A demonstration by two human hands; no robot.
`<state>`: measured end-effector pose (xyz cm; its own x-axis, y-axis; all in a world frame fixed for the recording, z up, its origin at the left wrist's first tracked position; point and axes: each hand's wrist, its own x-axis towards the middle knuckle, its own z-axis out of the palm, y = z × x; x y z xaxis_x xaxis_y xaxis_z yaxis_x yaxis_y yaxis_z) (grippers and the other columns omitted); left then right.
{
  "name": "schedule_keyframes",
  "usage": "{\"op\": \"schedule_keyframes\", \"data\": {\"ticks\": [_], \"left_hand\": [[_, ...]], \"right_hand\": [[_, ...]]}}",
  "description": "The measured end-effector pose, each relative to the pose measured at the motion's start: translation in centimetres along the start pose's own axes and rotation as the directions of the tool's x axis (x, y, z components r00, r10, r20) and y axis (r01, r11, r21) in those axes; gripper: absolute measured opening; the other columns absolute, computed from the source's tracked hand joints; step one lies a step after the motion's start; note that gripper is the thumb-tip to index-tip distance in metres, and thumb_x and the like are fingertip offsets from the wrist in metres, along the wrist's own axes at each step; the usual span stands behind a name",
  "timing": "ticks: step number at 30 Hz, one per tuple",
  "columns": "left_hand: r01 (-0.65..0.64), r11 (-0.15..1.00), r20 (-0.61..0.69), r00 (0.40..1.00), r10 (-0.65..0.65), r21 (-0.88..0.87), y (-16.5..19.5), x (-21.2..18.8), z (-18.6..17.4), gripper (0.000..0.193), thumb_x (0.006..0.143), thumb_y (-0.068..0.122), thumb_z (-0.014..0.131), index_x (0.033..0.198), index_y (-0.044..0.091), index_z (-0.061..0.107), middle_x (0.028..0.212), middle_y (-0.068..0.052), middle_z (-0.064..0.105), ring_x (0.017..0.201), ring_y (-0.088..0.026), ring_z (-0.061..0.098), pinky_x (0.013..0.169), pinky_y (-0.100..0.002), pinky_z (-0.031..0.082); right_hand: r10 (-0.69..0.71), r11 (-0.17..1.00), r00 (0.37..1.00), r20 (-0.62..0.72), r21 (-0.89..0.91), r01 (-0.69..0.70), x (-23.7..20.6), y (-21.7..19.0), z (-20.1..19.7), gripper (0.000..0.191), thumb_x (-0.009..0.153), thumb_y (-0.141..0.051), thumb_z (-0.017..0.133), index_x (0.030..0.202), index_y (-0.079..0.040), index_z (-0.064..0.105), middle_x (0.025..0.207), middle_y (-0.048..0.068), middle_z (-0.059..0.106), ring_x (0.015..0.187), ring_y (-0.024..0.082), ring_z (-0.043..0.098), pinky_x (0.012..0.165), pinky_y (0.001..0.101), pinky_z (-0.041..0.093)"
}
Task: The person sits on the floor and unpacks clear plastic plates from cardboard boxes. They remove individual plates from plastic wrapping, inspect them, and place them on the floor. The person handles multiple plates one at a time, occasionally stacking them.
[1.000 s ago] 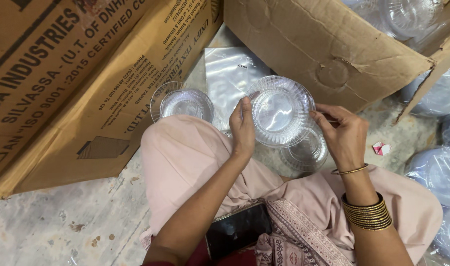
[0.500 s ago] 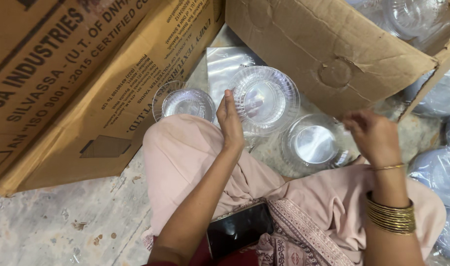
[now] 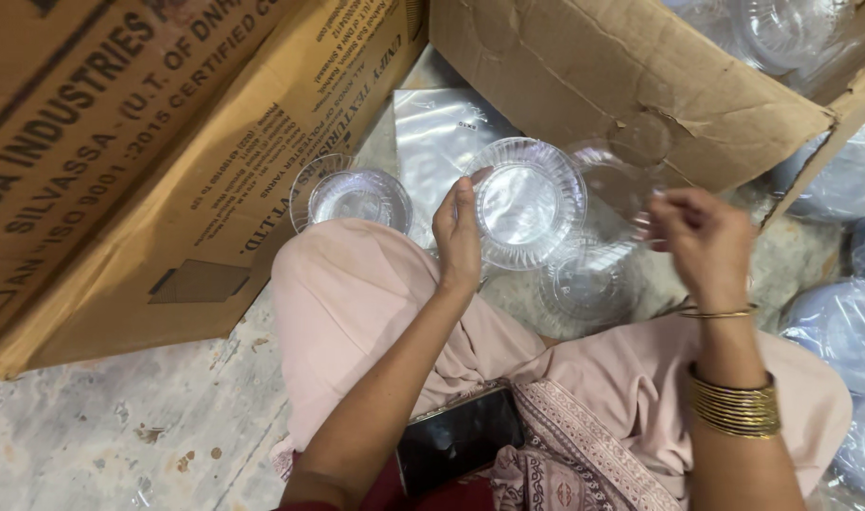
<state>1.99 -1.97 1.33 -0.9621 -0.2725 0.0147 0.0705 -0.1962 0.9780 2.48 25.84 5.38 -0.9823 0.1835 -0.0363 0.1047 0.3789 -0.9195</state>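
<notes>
Right hand (image 3: 702, 241) now higher; brown cartons (image 3: 196, 161)

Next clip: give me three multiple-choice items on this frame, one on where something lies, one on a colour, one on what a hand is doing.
1. Where does the dark phone lie?
A. On the person's lap
B. Inside the cardboard box
C. On the bare floor beside the left knee

2. What colour are the bangles on the right wrist?
A. Red
B. Gold
C. Green

3. What is the left hand doing?
A. Resting flat on the knee
B. Holding a clear plastic bowl by its rim
C. Gripping the phone

Answers:
1. A: the phone rests on the patterned cloth between the legs.
2. B: the stacked bangles shine gold.
3. B: the left hand grips the edge of the clear plastic bowl, while the right hand holds a second clear bowl beside it.
</notes>
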Motion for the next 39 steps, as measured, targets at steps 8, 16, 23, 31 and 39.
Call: {"op": "schedule_keyframes", "data": {"ticks": [8,16,23,31,39], "left_hand": [[0.103,0.979,-0.044,0.993,-0.112,-0.173,0.4,1.0,-0.9,0.058,0.109,0.045,0.041,0.129,-0.002,0.067,0.116,-0.016,0.073,0.108,-0.020,0.064,0.101,-0.033,0.050],[0.051,0.992,0.015,0.999,-0.050,-0.118,0.1,0.2,-0.1,0.059,0.110,0.046,0.042,0.129,-0.003,0.068,0.122,-0.013,0.071,0.115,-0.017,0.062,0.106,-0.030,0.046],[0.014,1.000,0.040,0.999,-0.013,-0.023,0.0,-0.8,0.9,0.058,0.110,0.046,0.042,0.131,-0.001,0.067,0.124,-0.012,0.070,0.117,-0.019,0.062,0.107,-0.031,0.046],[-0.025,1.000,0.032,0.999,0.025,0.005,0.2,-0.7,0.8,0.058,0.111,0.045,0.040,0.132,-0.002,0.065,0.127,-0.012,0.069,0.122,-0.019,0.061,0.111,-0.032,0.043],[0.163,0.940,0.048,0.987,-0.156,-0.301,1.5,0.6,-0.5,0.064,0.106,0.051,0.038,0.138,-0.003,0.055,0.110,-0.022,0.074,0.087,-0.028,0.077,0.074,-0.036,0.064]], "right_hand": [[-0.013,0.823,0.993,0.117,-0.563,0.077,-0.2,1.4,-3.4,0.017,0.102,-0.014,0.070,0.111,-0.003,0.077,0.090,0.015,0.078,0.077,0.023,0.074,0.068,0.0338,0.056],[-0.290,0.886,0.956,0.047,-0.366,0.287,-2.2,-3.3,1.7,0.022,0.101,-0.016,0.074,0.117,-0.001,0.075,0.103,0.016,0.077,0.089,0.021,0.075,0.077,0.0303,0.058],[-0.286,0.935,0.958,0.019,-0.214,0.284,-3.7,-6.3,4.7,0.027,0.097,-0.010,0.076,0.121,0.001,0.074,0.103,0.012,0.078,0.086,0.015,0.075,0.078,0.0271,0.059],[-0.141,0.969,0.989,0.030,0.210,0.132,-1.9,-2.9,3.3,0.012,0.104,-0.003,0.065,0.115,0.001,0.065,0.101,0.009,0.074,0.084,0.014,0.073,0.071,0.0248,0.060],[-0.106,0.987,0.994,0.011,-0.122,0.107,-0.3,0.5,-3.2,0.012,0.108,0.000,0.061,0.118,0.003,0.065,0.100,0.011,0.073,0.084,0.016,0.071,0.072,0.0262,0.059]]}}
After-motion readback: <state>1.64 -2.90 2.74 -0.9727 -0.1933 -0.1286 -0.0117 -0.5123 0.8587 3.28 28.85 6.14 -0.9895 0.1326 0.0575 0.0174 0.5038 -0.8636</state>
